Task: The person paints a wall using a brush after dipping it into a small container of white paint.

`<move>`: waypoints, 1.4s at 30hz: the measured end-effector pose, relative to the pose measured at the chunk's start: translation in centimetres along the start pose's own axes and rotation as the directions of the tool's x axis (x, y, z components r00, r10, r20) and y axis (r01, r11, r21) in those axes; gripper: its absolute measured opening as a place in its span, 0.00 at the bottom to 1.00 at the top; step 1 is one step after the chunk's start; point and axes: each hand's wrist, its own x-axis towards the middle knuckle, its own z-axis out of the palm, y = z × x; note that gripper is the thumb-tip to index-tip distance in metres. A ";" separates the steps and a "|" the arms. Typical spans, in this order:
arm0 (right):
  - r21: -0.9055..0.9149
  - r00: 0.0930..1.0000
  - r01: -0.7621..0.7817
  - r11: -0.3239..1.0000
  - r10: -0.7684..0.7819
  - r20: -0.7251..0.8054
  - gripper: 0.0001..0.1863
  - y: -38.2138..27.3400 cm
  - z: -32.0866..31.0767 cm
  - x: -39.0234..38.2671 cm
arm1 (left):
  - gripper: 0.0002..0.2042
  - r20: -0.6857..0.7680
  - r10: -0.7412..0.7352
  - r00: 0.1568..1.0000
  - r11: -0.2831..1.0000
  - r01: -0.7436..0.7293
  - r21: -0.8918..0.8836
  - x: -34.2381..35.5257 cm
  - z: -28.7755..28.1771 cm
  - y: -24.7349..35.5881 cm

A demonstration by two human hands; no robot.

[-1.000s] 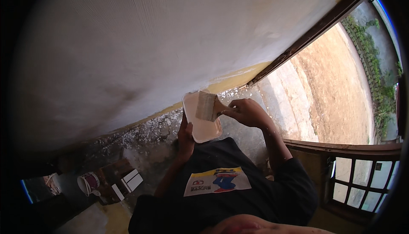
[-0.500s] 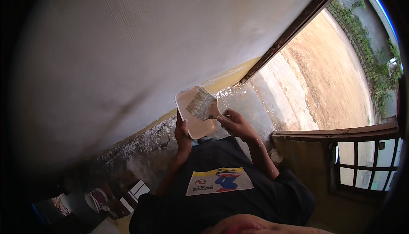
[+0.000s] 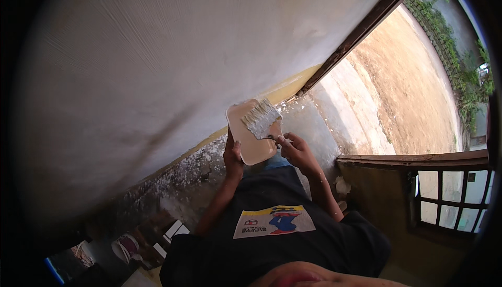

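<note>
Forearms (image 3: 325,194) extended forward; left hand (image 3: 233,160) grips pale, shallow, rounded-rectangular tray (image 3: 253,152), contents unclear; right hand (image 3: 298,153) pinches wide, white-smeared paintbrush (image 3: 263,120) over it.

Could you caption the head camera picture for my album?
Left hand holding a tray, right hand holding a wide brush, beside a pale wall.

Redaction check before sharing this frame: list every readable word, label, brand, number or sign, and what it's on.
Chest print on dark shirt: small dark lettering; wording withheld, so redact it.
Brush: no lettering shows.
Tray: no lettering shows.
White-and-purple container, lower left: too small and dim to tell.
</note>
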 end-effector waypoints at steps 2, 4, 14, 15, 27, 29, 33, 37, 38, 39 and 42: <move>0.004 0.999 0.002 1.000 -0.002 0.036 0.19 -0.4 -1.2 0.9 | 0.29 -0.019 0.003 1.000 1.000 -0.003 -0.023 0.5 1.1 -0.7; -0.070 0.997 -0.035 0.997 0.040 0.072 0.19 -1.6 -2.5 1.7 | 0.29 -0.046 -0.021 0.999 0.996 0.017 -0.090 1.2 2.6 -1.7; -0.190 0.951 -0.010 0.982 0.068 0.301 0.21 -7.5 -14.0 8.1 | 0.28 -0.149 -0.009 0.989 0.993 -0.008 -0.116 3.7 12.3 -2.2; -0.198 0.947 -0.026 0.980 0.088 0.308 0.21 -7.9 -15.0 8.8 | 0.28 -0.165 -0.018 0.986 0.988 -0.008 -0.153 3.9 13.2 -2.6; 0.088 0.971 -0.024 0.996 0.002 0.238 0.18 -7.2 -21.9 12.5 | 0.29 -0.242 -0.050 0.969 0.959 -0.021 -0.282 6.1 21.1 -3.6; 0.136 0.978 -0.034 0.990 0.005 0.207 0.17 -7.1 -22.9 13.0 | 0.29 -0.260 -0.080 0.962 0.938 -0.016 -0.347 6.2 21.3 -4.6; 0.156 0.993 -0.020 0.987 0.001 0.122 0.17 -5.6 -24.6 14.9 | 0.29 -0.226 -0.071 0.971 0.920 -0.024 -0.392 6.7 21.0 -5.3; 0.132 1.000 0.011 0.991 -0.010 -0.011 0.17 -3.8 -24.9 17.6 | 0.30 -0.196 -0.085 0.977 0.938 0.012 -0.346 7.0 20.2 -3.9; 0.135 0.999 0.021 0.991 -0.016 -0.039 0.17 -3.6 -24.6 18.1 | 0.31 -0.194 -0.104 0.976 0.942 0.034 -0.335 6.9 20.0 -3.7; 0.135 0.997 0.034 0.990 -0.024 -0.071 0.17 -3.6 -24.4 18.8 | 0.31 -0.174 -0.115 0.978 0.924 0.041 -0.379 6.9 19.9 -3.6; 0.141 0.992 0.078 0.987 -0.062 -0.113 0.17 -2.9 -24.6 20.5 | 0.30 -0.147 -0.118 0.982 0.901 0.043 -0.432 6.9 19.3 -3.4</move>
